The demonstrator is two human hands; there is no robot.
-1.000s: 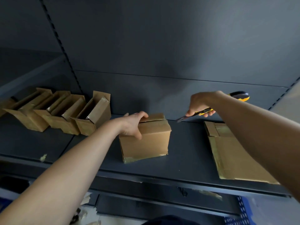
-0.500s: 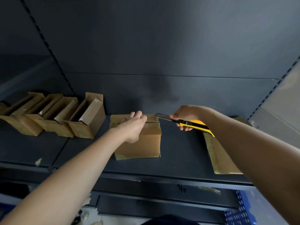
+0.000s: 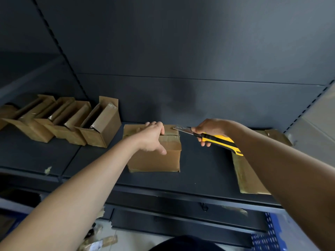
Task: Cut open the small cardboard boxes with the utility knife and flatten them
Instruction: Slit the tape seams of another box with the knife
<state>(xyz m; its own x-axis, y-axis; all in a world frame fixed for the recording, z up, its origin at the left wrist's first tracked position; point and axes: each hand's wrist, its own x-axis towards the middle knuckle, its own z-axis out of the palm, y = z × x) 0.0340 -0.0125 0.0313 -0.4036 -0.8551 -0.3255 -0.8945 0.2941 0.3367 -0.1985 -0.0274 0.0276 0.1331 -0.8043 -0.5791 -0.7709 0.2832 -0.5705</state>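
Floor: tape scraps (image 3: 101, 240) lie below the shelf's front lip, nearest you.
Shelf: the dark metal shelf (image 3: 199, 174) carries all the cardboard. It looks smooth, so a light box may skid on it.
Flattened cardboard: one piece of flattened cardboard (image 3: 250, 176) lies at your right, partly hidden by your right forearm and well apart from the work.
Sealed box: the sealed box (image 3: 155, 160) stands upright mid-shelf, set back from the front edge. Its taped seam runs left to right across the top.
Left hand: your left hand (image 3: 152, 138) clasps the box's top front edge, with the fingers laid over the lid and the thumb down the front face.
Right hand: your right hand (image 3: 211, 130) is clenched round the utility knife (image 3: 220, 140). The blade is out, with its tip at the right end of the top seam.
Handling: the box is probably light, with thin walls that give under pressure. Press down on the lid rather than squeezing the sides. A shallow cut should part the tape.
Risk: your left fingertips lie close to the seam, so keep them off the blade's line.
Opened boxes: a row of opened boxes (image 3: 101, 131) leans at far left, flaps up, not yet flattened.
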